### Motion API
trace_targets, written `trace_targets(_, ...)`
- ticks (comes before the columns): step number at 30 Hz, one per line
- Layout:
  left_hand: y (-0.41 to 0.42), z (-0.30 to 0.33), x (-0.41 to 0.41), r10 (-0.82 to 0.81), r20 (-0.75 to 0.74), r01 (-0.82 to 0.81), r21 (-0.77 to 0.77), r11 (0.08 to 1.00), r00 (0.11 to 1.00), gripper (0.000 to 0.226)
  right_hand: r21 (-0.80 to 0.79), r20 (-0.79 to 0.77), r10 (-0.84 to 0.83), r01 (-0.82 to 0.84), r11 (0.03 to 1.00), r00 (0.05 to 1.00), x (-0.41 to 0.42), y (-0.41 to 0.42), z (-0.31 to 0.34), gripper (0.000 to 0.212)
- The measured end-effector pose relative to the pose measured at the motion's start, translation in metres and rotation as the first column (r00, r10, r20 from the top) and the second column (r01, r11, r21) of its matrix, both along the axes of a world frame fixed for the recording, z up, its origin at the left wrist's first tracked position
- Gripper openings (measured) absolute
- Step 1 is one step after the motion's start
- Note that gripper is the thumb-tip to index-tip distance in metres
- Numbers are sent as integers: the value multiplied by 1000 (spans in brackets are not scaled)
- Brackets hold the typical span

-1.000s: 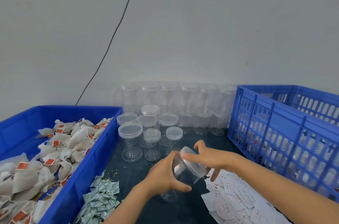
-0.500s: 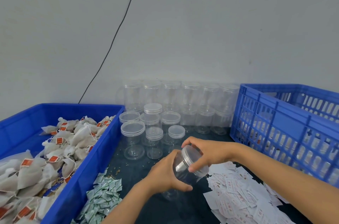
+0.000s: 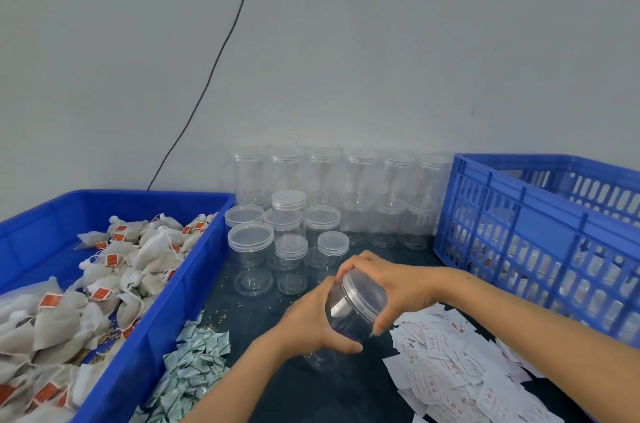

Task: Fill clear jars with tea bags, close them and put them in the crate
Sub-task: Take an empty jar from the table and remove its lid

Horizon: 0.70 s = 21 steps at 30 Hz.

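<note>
An empty clear plastic jar (image 3: 349,315) is held tilted above the middle of the dark table (image 3: 311,388), toward its near edge, its translucent screw lid (image 3: 367,293) pointing up and to the right. The left hand (image 3: 311,322) wraps its fingers and thumb round the jar's body, and the right hand (image 3: 391,284) curls over the lid, fingertips clamped on its ribbed rim. Just behind the hands stands a cluster of lidded clear jars (image 3: 287,242) of differing heights, with a stacked double row of taller clear jars (image 3: 360,194) against the grey wall (image 3: 346,42). Along the table's left edge sits a solid blue plastic tub (image 3: 166,301) heaped with white mesh tea bags (image 3: 114,270) bearing small red tags; their writing is too small to read. Beside the tub's near corner lies a pile of small green-and-white sachets (image 3: 194,363). At the right edge stands a slotted blue plastic crate (image 3: 540,232), and before it is a scatter of white paper slips (image 3: 460,374) with red print, unreadable. A thin black cable (image 3: 221,52) runs down the wall.
</note>
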<state>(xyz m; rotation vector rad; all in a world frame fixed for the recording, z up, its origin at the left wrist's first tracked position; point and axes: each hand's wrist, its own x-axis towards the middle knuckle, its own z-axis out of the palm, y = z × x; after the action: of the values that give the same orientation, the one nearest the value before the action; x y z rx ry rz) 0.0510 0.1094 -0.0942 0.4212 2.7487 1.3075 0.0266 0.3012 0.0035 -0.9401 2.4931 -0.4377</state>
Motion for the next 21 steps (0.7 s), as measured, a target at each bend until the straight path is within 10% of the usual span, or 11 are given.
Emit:
trace_targets(4,-4,-3,-1,4,21,-5,35,999,1000,90,-64,-77,92,-97,993,993,-4,3,-10,88)
trace_targets(9,3,2,-3,-21,22,22,-47,999,1000,81,-66,231,-296,318,946,927,-3,-4,-10,80)
trace_targets(12,4,4,-4,-39,28,41,-59,997,999,90,-97,174,-138,156,983,975,-7,2,-4,59)
trace_targets(21,1,0,-3,-28,1,28,-60,998,1000,91,-77,54,64,-60,995,996,-6,5,-5,88)
